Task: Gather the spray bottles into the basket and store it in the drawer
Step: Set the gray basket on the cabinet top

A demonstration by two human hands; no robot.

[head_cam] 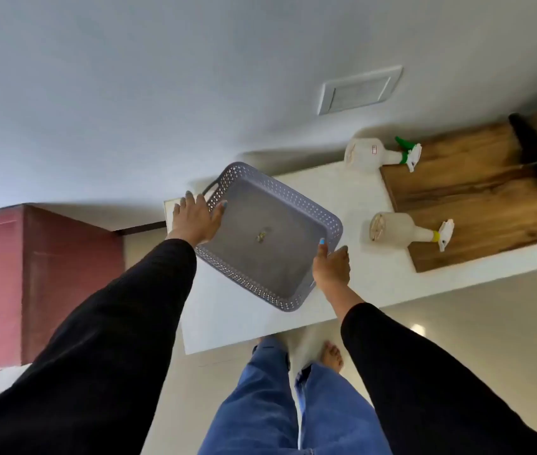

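Your left hand [195, 220] grips the far-left rim of the grey perforated basket [270, 238], thumb curled over the edge into the tray and fingers outside by the handle slot. Your right hand [331, 266] pinches the near-right rim, thumb inside and fingers under the wall. The basket sits tilted over the white tabletop [227, 323], holding only a small speck at its middle. Two pale spray bottles stand well apart from the basket: one with a green nozzle [375, 154] at the far edge, one with a yellow collar [401, 231] nearer you, both by the wooden panel [477, 198]. Your black sleeves and blue trousers fill the lower view.
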